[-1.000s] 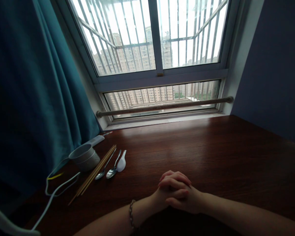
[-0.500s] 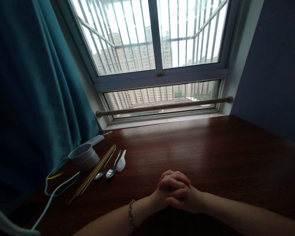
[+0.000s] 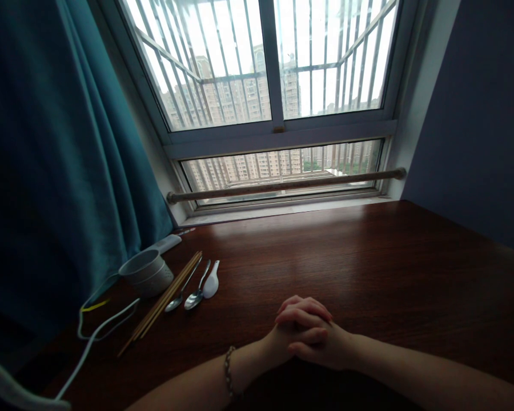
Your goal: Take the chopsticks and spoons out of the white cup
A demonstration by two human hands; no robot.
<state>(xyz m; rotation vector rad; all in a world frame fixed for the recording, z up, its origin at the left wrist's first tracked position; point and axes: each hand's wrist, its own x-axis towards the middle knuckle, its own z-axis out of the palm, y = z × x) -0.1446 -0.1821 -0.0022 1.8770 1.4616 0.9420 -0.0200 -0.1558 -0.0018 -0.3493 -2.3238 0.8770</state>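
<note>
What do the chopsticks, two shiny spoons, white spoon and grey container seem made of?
Chopsticks: wood or bamboo, matte, by the tan colour.
Shiny spoons: probably polished metal, from bright reflections on silvery bowls.
White spoon: smooth ceramic or plastic; its plain white surface leaves it open.
Grey container: likely plastic, dull, with soft shading and no sharp reflections.

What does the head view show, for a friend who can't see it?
A person's left hand and right hand are clasped together at a brown wooden table. To their left are a white spoon, two metal spoons, thin wooden sticks and a grey container; beyond is a window.
</note>
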